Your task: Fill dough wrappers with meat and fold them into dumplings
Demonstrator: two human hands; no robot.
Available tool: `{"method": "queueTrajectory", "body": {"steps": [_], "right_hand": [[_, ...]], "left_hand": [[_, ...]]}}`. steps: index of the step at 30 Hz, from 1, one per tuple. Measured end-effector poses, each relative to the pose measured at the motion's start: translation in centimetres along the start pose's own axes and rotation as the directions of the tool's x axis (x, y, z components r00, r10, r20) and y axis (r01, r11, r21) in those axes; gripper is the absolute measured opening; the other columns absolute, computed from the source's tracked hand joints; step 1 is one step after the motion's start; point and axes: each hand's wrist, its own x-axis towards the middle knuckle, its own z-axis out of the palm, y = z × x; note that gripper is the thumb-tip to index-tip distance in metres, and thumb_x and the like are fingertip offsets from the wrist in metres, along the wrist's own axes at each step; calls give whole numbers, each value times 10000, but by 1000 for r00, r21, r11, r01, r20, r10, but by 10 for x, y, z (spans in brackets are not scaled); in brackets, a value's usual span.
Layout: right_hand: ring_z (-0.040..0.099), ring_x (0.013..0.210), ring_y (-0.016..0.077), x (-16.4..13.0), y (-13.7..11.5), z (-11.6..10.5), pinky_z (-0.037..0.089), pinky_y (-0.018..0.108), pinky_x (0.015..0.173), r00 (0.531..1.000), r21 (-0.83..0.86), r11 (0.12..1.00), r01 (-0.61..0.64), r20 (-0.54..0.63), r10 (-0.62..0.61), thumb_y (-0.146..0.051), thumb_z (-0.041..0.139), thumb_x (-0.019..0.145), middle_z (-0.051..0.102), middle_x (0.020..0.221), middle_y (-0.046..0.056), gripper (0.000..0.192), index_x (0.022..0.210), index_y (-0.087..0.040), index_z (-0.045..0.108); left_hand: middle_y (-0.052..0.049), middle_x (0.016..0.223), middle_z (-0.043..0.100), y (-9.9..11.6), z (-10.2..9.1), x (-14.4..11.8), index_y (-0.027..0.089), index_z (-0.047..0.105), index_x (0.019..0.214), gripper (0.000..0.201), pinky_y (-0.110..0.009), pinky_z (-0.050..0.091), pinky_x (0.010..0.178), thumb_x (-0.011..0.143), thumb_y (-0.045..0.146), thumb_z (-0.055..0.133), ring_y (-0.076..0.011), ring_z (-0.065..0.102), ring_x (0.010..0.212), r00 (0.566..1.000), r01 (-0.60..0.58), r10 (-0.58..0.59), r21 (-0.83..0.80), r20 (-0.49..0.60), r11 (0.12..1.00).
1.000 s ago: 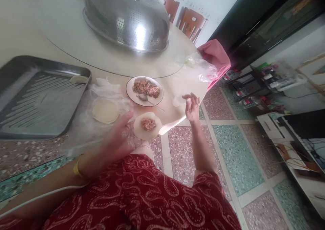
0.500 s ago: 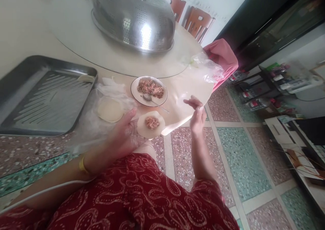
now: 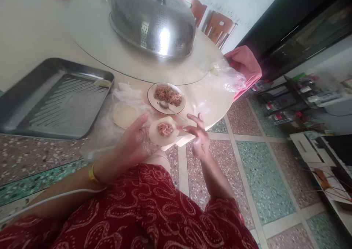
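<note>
A round dumpling wrapper (image 3: 156, 136) with a lump of minced filling (image 3: 165, 129) at its centre rests on the fingers of my left hand (image 3: 134, 141), thumb raised. My right hand (image 3: 200, 139) has its fingers apart, and a fingertip reaches the wrapper's right edge; whether it presses there I cannot tell. Just beyond the wrapper stands a plate (image 3: 152, 101) of minced filling, a metal spoon (image 3: 176, 113) leaning across its rim. More round wrappers (image 3: 125, 115) lie on a clear plastic bag (image 3: 103, 131) left of the plate.
A metal baking tray (image 3: 82, 126) holding one folded dumpling (image 3: 102, 83) is at the left. A perforated steel dome cover (image 3: 154, 25) sits on the glass turntable (image 3: 90, 40). Behind the table's right edge is a pink cloth (image 3: 249, 63), beside a plastic bag (image 3: 231, 78).
My right hand has moved left and spread its fingers, bringing a fingertip to the wrapper's edge. My left hand still holds the wrapper. The view has shifted slightly.
</note>
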Motion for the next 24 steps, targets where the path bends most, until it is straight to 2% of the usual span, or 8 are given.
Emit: {"method": "queueTrajectory", "body": {"steps": [5,9,12,15,18,20,22,24], "right_hand": [[517,1329,207,-6,-4,-1,211,627,1215,1000,-58,998,15,14,-15,-602,265,958,732,1089,-45,448,1211,-389,568],[517,1335,205,-12,-7,2,212,611,1229,996,-108,990,88,18,-87,-583,243,968,745,1055,-68,440,1238,-424,552],[515,1335,215,-16,-12,7,205,607,1234,990,-145,979,143,30,-140,-594,252,962,749,1077,-66,453,1282,-429,528],[551,1290,193,-18,-15,13,208,534,1256,977,-220,952,213,20,-214,-601,268,956,743,1080,-58,456,1269,-417,542],[597,1217,173,-15,-10,7,257,482,1245,945,-278,914,294,-58,-322,-565,252,968,742,998,-69,428,1203,-415,576],[580,1234,182,-12,4,-7,281,505,1219,945,-345,912,223,-154,-289,-500,230,983,729,984,-60,419,1174,-402,589],[514,1309,227,-8,26,-25,258,566,1195,973,-436,900,-7,-210,-95,-403,265,990,718,1039,-4,394,1171,-322,606],[460,1347,264,-4,53,-41,230,611,1169,970,-484,852,-196,-223,97,-400,272,996,718,1060,30,400,1164,-263,608]], "left_hand": [[-150,1003,727,6,5,-2,80,653,1174,569,-379,512,906,979,488,307,-279,662,1032,999,-17,17,11,-29,1000],[-157,989,725,10,7,-1,66,663,1139,633,-371,515,889,988,505,233,-279,657,1040,995,-29,29,2,-92,1000],[-143,997,724,11,5,-1,62,655,1145,638,-374,508,901,985,520,241,-282,655,1040,996,-36,35,-7,-83,999],[-129,1009,725,11,3,-1,75,653,1146,635,-366,514,891,973,544,261,-278,662,1024,998,-23,22,-26,-57,999],[-128,990,733,12,2,1,95,656,1138,551,-348,533,866,958,517,352,-258,680,982,993,-51,47,-41,-105,998],[-127,994,733,12,3,2,100,652,1147,518,-348,535,879,955,496,377,-261,674,1015,986,-68,61,-39,-156,997],[-121,1009,731,13,6,4,111,648,1158,500,-353,526,915,963,473,364,-263,657,1069,981,-76,67,-41,-182,996],[-106,1017,731,12,8,5,131,645,1169,451,-348,511,952,966,427,371,-256,644,1102,979,-93,84,-42,-183,995]]}}
